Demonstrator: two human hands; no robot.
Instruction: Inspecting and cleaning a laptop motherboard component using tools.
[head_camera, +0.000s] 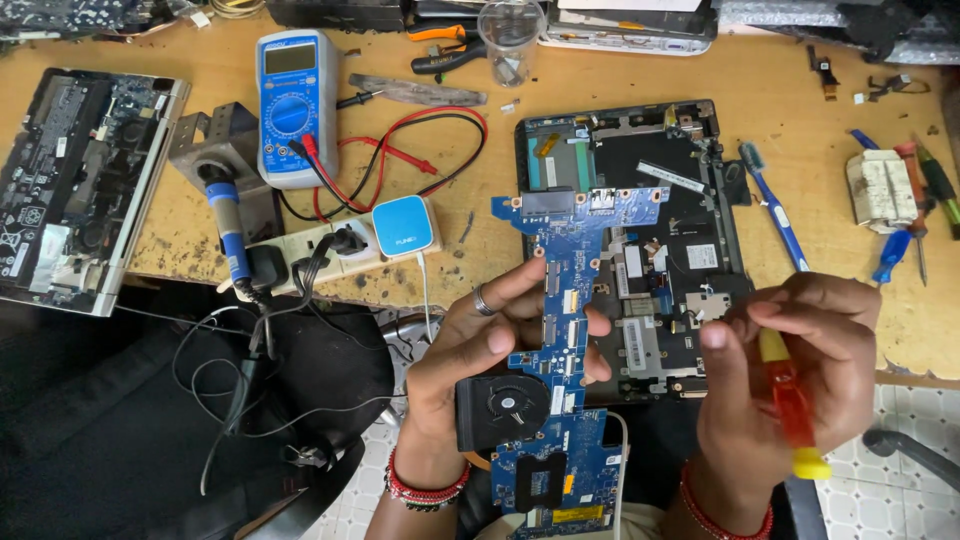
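My left hand (480, 345) grips a blue laptop motherboard (570, 260) upright in front of me, fingers wrapped round its middle. A black cooling fan (503, 408) is fixed to the board's lower left. My right hand (790, 350) is closed round a screwdriver with an orange and yellow handle (790, 405), held just right of the board. Behind the board lies an opened black laptop chassis (665, 210) on the wooden bench.
A blue multimeter (290, 105) with red and black leads, a power strip (320, 250), a soldering iron in its stand (225, 200), another opened laptop (75, 180) at the left, a blue toothbrush (775, 205), a plastic cup (510, 40) and small tools at the right edge.
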